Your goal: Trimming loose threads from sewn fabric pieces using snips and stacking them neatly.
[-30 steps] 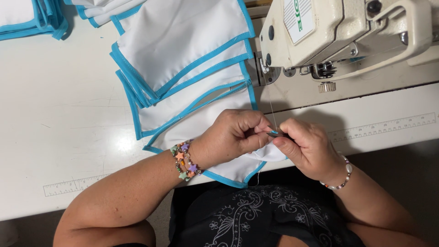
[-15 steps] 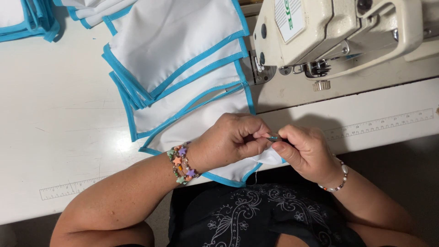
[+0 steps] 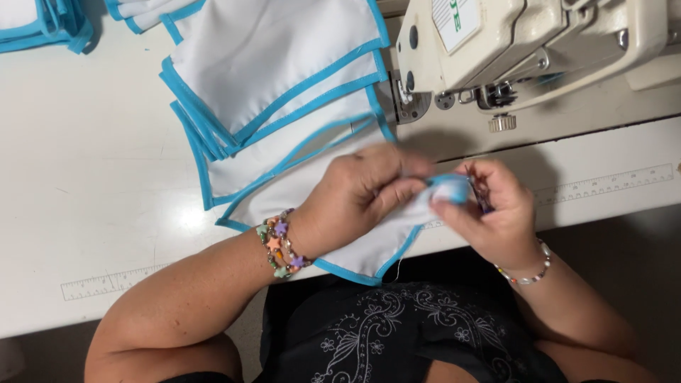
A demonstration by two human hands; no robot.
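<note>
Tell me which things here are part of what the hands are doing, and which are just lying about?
In use:
left hand
right hand
white cloth with blue edging, held by both hands

Lying about:
stack of similar cloths
another pile at the far left
sewing machine
table with a printed ruler

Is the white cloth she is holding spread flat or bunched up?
Bunched: both hands, left hand and right hand, pinch the cloth's corner upward.
</note>
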